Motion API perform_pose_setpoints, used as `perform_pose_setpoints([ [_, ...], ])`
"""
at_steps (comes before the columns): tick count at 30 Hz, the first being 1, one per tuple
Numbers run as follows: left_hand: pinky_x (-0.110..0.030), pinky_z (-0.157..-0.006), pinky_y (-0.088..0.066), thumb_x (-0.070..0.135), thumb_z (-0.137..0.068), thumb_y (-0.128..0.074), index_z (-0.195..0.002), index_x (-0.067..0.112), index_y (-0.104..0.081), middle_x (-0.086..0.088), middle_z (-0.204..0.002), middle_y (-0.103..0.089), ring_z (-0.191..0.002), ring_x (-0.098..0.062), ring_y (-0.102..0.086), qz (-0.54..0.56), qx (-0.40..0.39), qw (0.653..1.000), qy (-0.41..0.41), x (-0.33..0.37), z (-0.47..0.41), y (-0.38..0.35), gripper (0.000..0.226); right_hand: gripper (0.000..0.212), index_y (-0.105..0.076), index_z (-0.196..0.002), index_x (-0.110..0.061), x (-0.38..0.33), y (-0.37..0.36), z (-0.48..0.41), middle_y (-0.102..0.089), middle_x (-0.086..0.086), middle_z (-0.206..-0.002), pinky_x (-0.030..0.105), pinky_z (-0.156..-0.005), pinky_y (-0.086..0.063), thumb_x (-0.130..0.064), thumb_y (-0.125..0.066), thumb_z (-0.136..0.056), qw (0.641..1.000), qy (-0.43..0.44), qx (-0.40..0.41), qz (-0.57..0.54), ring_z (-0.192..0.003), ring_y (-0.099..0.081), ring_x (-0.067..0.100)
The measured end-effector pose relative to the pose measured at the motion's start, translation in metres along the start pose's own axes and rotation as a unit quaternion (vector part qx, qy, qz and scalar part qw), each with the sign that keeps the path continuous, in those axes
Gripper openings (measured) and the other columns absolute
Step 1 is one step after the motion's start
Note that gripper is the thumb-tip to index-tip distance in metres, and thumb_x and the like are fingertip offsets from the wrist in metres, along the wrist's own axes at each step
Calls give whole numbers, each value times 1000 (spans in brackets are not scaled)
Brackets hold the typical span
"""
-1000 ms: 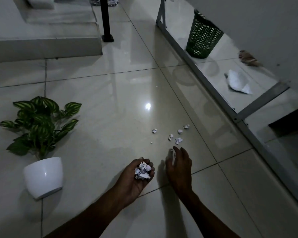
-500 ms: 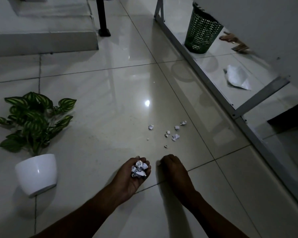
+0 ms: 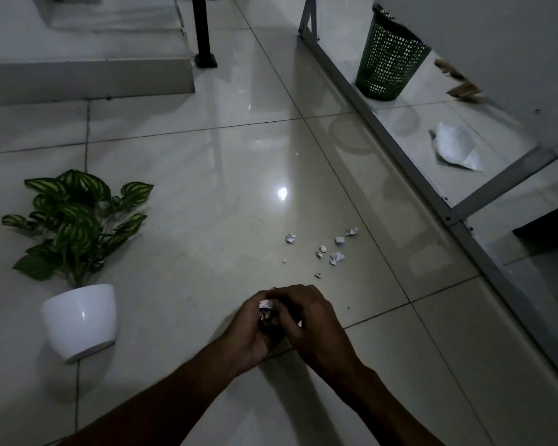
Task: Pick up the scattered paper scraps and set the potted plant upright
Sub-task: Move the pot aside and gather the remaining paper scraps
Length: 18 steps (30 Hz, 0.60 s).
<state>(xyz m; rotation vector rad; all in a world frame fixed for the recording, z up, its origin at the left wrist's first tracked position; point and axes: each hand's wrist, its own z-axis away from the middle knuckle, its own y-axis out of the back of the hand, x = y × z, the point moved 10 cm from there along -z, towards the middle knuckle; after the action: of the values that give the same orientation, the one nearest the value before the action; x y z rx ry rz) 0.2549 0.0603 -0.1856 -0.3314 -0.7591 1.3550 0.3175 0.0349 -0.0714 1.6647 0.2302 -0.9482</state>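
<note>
Low in the centre of the frame, the left hand (image 3: pixel 250 329) cupped a wad of paper (image 3: pixel 266 304), its fingers curled around it, while the right hand (image 3: pixel 306 320) closed over the top. More paper scraps (image 3: pixel 327 249) lay scattered on the floor (image 3: pixel 207 188) just above the hands. At left, the potted plant (image 3: pixel 78 265) lay tipped over. A green wastebasket (image 3: pixel 388 56) stood upper right.

Hands: left hand (image 3: pixel 250 329) and right hand (image 3: pixel 306 320) were cupped together around a wad of scraps (image 3: pixel 266 305).
Floor: loose paper scraps (image 3: pixel 335 257) lay beyond them.
Plant: potted plant (image 3: pixel 78 252) lay tipped at left.
</note>
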Motion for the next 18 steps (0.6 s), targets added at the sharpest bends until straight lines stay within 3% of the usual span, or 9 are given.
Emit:
perform_pose_setpoints([
  [4, -41, -98, -48, 24, -92, -50, -103, 0, -67, -20, -101, -71, -92, -28, -69, 14, -46, 999, 4, 4, 3, -7, 32, 23, -67, -109, -29, 5, 9, 3, -69, -17, -101, 13, -82, -47, -18, -55, -93, 998, -23, 35, -40, -94, -60, -2],
  [6, -38, -82, -59, 23, -88, -54, -101, -1, -68, -20, -97, -73, -86, -27, -72, 20, -53, 998, 2, 7, 3, -7, 30, 22, -65, -107, -32, 8, 12, 2, -69, -20, -99, 9, -76, -48, -20, -53, -94, 995, -37, 48, -75, -91, -63, -2],
  [8, -35, -67, -61, 21, -82, -60, -91, -1, -70, -19, -86, -74, -75, -26, -74, 31, -42, 999, 5, 8, 1, -4, 25, 23, -65, -106, -35, 23, 19, 1, -70, -21, -95, 8, -71, -50, -20, -52, -95, 986, -73, 87, -125, -88, -66, -3],
  [10, -37, -62, -62, 18, -81, -61, -82, 0, -67, -19, -76, -74, -65, -27, -74, 36, -6, 999, 10, 8, -3, 5, 20, 24, -65, -106, -32, 57, 26, 1, -71, -17, -95, 18, -75, -56, -15, -51, -96, 969, -141, 131, -155, -89, -68, 0],
  [13, -37, -57, -62, 20, -96, -50, -86, 0, -65, -18, -74, -76, -61, -26, -74, 28, 23, 999, 16, 7, -6, 16, 27, 24, -64, -114, -17, 113, 27, 1, -68, 0, -112, 25, -88, -49, -10, -49, -97, 959, -240, 124, -82, -104, -62, 11],
  [15, -37, -56, -62, 21, -98, -48, -89, -2, -64, -18, -73, -76, -60, -26, -74, 24, 28, 999, 12, 9, -7, 19, 29, 24, -62, -118, -11, 129, 24, -6, -64, 7, -116, 22, -91, -41, -11, -50, -98, 968, -232, 94, 4, -108, -58, 17],
  [18, -36, -53, -62, 20, -98, -47, -88, -4, -64, -17, -69, -74, -58, -26, -73, 22, 26, 999, 8, 11, -6, 16, 31, 23, -61, -118, -10, 127, 16, -26, -62, 9, -115, 27, -93, -42, -12, -53, -96, 980, -179, 67, 52, -108, -55, 21],
])
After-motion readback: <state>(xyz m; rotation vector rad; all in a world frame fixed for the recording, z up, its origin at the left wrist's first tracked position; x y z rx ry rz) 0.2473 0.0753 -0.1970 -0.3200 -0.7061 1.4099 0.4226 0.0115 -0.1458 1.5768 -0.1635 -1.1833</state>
